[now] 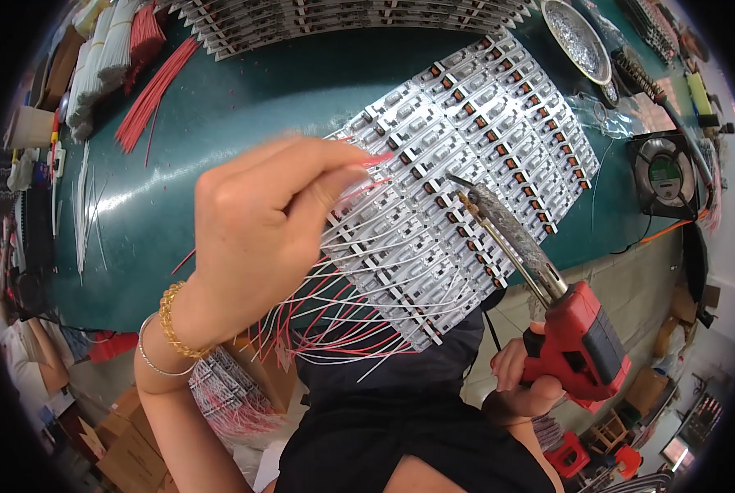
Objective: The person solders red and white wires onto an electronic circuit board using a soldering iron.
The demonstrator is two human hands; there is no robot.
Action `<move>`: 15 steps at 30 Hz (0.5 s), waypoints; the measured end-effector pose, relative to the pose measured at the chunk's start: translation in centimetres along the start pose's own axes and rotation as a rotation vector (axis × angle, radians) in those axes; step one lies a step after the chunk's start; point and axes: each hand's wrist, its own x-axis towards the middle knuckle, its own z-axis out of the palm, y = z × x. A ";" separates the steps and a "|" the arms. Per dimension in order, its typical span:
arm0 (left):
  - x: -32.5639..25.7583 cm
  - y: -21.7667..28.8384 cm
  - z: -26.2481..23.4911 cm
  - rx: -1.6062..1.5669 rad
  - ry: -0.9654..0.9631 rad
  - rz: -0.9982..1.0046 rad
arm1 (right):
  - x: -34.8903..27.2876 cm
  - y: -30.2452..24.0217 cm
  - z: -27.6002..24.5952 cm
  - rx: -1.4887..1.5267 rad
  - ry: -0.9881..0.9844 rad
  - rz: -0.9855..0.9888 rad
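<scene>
My left hand (257, 218) is closed in a pinch on a red wire (379, 158), whose end lies at the left side of a panel of small circuit boards (474, 123). Red and white wires (335, 316) trail from the panel's near-left part, below this hand. A red and black soldering gun (585, 341) is gripped in my right hand (519, 386), fingers wrapped round its handle. Its dark tip and thin brass-coloured tube reach over the middle of the panel; contact with the boards I cannot tell.
More board panels (343, 20) are stacked at the far edge of the green table (244, 99). Bundles of red wires (158, 103) and white wires (96, 70) lie far left. At the right stand a small fan (666, 172) and a round metal dish (577, 39). Cardboard boxes (133, 444) sit below left.
</scene>
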 end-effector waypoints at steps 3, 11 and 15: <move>-0.7 0.6 1.0 -0.053 -0.157 -0.057 | 0.0 -0.1 0.3 0.015 0.041 0.010; -1.1 0.5 0.3 0.061 -0.254 -0.054 | -0.1 0.3 -0.1 0.017 0.013 0.023; -2.5 1.1 -0.1 0.123 -0.336 0.055 | -0.1 0.2 0.0 0.015 0.009 0.023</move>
